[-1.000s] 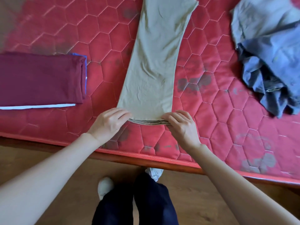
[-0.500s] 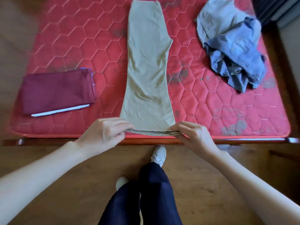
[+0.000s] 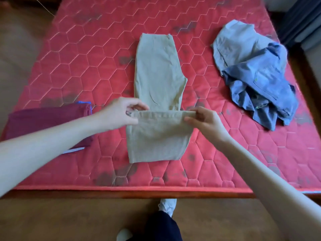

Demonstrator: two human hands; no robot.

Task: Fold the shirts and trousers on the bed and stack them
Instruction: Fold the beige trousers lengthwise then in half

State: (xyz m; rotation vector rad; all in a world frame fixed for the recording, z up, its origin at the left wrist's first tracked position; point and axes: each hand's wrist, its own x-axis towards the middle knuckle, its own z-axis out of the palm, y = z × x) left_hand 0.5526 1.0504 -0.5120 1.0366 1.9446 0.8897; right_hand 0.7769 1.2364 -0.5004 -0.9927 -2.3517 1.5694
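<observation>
Beige trousers [image 3: 157, 72] lie lengthwise down the middle of the red quilted mattress [image 3: 97, 66], legs laid one on the other. My left hand [image 3: 121, 112] pinches the left corner of the leg hems and my right hand [image 3: 203, 120] pinches the right corner. Both hold the hems lifted and carried back over the legs, so the lower part is doubled over. A folded maroon garment [image 3: 45, 122] lies at the left, partly behind my left forearm. At the right sits an unfolded heap of blue shirts [image 3: 257, 77].
The mattress front edge and wooden bed frame [image 3: 156, 193] run across below the trousers. Brown floor lies in front, with my dark trouser legs and socked feet [image 3: 166, 206]. A dark curtain or furniture [image 3: 298, 18] stands at the far right.
Both hands have lifted the trouser hems from the mattress front edge and carried them away from me over the legs. The view has pulled back, showing more of the bed.
</observation>
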